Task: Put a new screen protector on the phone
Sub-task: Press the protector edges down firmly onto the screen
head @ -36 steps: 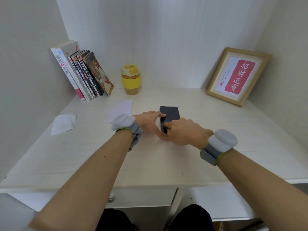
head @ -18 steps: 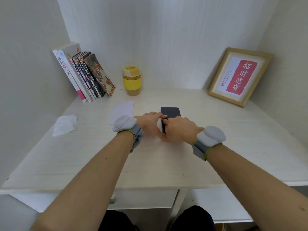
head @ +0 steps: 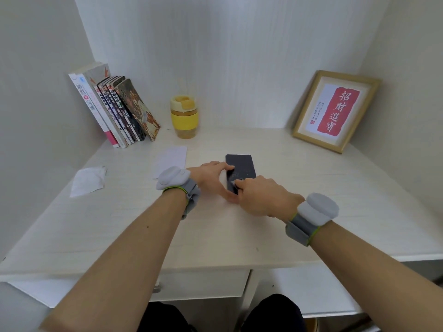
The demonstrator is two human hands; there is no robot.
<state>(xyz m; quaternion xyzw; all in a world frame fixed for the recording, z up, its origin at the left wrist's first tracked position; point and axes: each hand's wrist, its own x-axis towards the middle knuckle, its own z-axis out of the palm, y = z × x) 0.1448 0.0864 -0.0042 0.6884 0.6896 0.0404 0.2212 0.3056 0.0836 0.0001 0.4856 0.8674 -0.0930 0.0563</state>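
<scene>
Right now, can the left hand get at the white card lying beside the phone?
Probably yes. The white card lies flat just beyond the left hand, nothing between them. But that hand is steadying the phone, so it must let go first.

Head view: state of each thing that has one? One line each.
phone: flat on the desk, screen dark and speckled
left hand: gripping the phone's left edge
right hand: fingers curled at the phone's near end
yellow cup: upright, lid on
books: standing, leaning left
picture frame: leaning against the wall
wipe: crumpled, flat on the desk
</scene>
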